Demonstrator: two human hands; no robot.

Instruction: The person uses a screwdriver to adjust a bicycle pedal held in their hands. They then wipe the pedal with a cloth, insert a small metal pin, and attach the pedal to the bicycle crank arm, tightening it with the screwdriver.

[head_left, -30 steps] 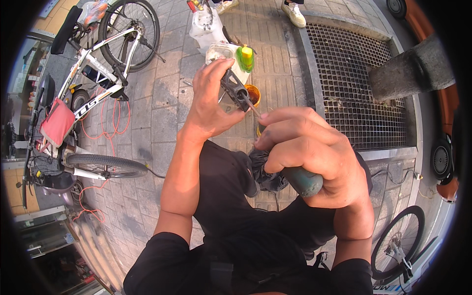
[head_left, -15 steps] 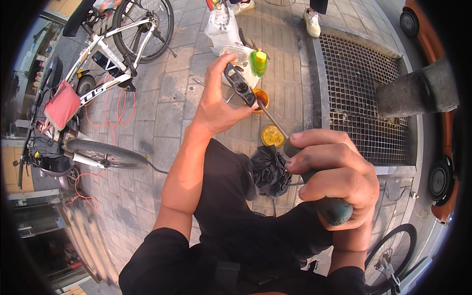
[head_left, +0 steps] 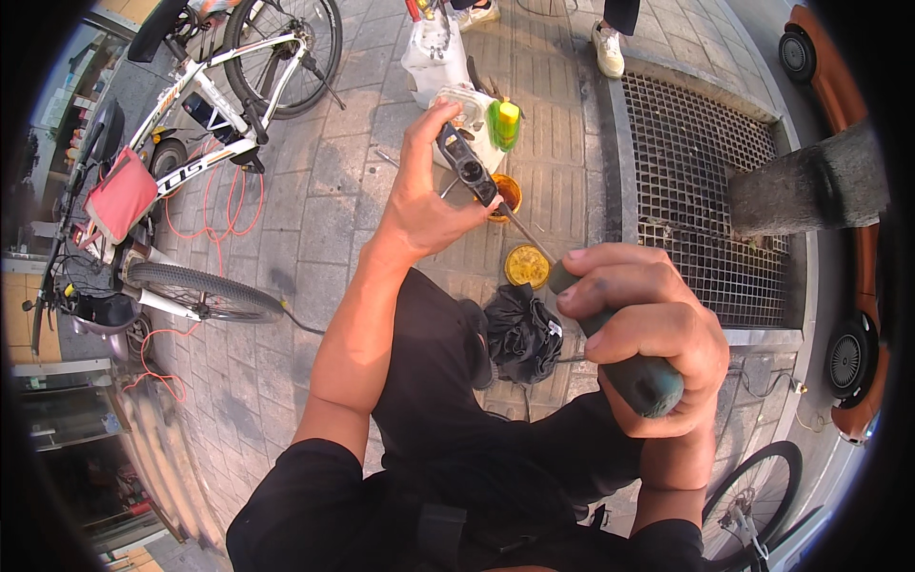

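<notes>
My left hand (head_left: 429, 205) is raised, gripping a black bicycle pedal (head_left: 467, 164) by its two ends between thumb and fingers. A round hole shows in the middle of the pedal. My right hand (head_left: 658, 334) is wrapped round the thick dark green handle of a screwdriver (head_left: 640, 379). Its thin metal shaft slants up and left, the tip at the pedal's lower end beside my left thumb. Whether the tip touches the pedal, I cannot tell. Behind it on the ground sits an open tub of orange-brown grease (head_left: 507, 197), and nearer lies its yellow lid (head_left: 527, 266).
A black cloth (head_left: 524, 334) lies by my foot. Past my left hand stand a green bottle with a yellow cap (head_left: 504, 124) and a white container (head_left: 434, 57). A white bicycle (head_left: 205, 124) is at left; a metal grate (head_left: 705, 172) surrounds a trunk (head_left: 810, 191) at right.
The screwdriver's handle has tilted slightly in my right hand, its butt end rising a little. My left hand and the pedal stay almost in place.
</notes>
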